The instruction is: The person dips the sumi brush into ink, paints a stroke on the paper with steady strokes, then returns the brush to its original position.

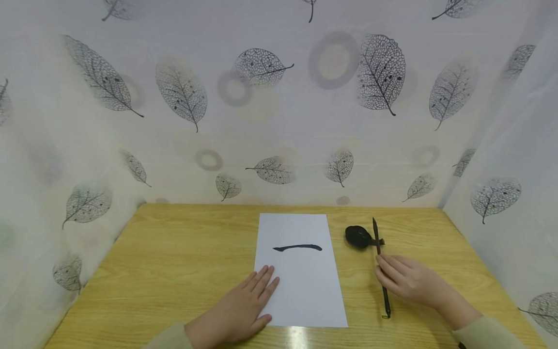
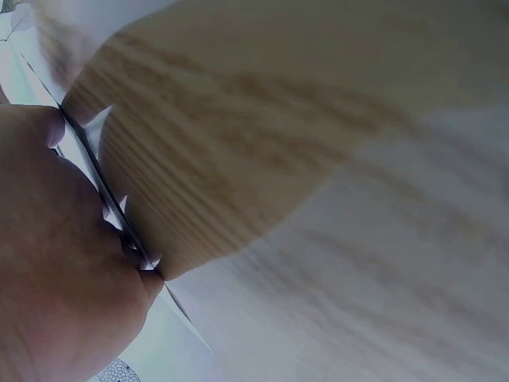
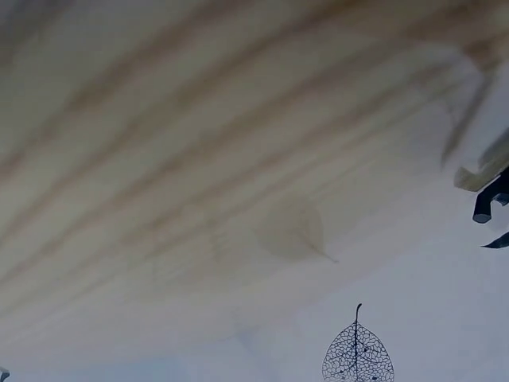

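Note:
A white sheet of paper (image 1: 301, 295) lies on the table with one black horizontal brush stroke (image 1: 301, 247) across its upper half. My left hand (image 1: 244, 305) rests flat on the paper's lower left edge, fingers straight and a little spread; the left wrist view shows this hand (image 2: 64, 263) from close by. To the right of the sheet, my right hand (image 1: 410, 281) pinches a dark writing brush (image 1: 385, 298) around its middle, tip pointing away. The brush crosses above the short handle of a black spoon-shaped ink dish (image 1: 358, 237); whether they touch I cannot tell.
The wooden table (image 1: 187, 252) is enclosed by a pale curtain (image 1: 287, 131) printed with leaves, at the back and both sides. In the right wrist view, dark pieces (image 3: 491, 199) show at the right edge, mostly cut off.

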The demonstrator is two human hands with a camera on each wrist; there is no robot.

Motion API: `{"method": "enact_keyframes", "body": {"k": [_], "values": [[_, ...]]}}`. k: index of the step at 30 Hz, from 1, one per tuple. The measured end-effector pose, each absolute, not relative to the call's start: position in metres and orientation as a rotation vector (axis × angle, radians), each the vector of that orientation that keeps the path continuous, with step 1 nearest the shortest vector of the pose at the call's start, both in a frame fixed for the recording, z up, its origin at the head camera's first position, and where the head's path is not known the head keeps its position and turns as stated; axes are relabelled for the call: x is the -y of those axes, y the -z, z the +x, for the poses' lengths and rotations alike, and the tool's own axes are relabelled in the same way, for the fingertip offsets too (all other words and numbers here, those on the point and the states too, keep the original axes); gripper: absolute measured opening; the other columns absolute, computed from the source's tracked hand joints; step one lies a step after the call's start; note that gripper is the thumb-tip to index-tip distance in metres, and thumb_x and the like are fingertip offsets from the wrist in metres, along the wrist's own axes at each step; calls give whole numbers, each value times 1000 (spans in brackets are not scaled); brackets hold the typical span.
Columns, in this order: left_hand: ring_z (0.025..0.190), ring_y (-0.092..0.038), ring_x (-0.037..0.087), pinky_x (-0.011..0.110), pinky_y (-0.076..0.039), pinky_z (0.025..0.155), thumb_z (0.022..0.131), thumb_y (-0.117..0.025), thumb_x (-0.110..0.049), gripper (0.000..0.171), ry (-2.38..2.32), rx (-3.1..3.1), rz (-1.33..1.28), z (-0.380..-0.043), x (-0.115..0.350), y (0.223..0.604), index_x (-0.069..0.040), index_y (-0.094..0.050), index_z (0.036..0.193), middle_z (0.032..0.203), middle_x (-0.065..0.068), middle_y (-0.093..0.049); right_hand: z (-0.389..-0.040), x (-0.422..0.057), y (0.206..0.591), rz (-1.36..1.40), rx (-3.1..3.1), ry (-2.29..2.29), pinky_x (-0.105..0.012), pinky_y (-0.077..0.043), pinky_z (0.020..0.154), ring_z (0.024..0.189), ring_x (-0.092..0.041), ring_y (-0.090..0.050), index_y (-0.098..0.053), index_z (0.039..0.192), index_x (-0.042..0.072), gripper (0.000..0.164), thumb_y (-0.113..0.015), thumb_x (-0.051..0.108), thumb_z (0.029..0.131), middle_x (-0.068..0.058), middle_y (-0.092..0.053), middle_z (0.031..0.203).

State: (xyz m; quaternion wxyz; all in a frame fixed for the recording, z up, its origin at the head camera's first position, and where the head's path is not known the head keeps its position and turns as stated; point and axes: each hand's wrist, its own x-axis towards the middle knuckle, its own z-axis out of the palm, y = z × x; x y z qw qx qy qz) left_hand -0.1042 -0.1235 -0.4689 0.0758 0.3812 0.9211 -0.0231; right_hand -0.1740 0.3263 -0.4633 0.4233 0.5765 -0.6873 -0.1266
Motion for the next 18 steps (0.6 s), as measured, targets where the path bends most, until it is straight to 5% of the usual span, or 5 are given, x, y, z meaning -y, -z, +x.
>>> {"method": "enact_keyframes", "body": {"k": [18], "values": [[165,-22,32,45,-31,132,111,-38,-56,75,91,-2754,1116,-103,123,469,-9,-29,168,178,17,-19,-168,-338,470,1495,1736,437,-31,-65,74,87,-20,-79,-70,104,6,47,-25,0,114,-13,-81,100]]}}
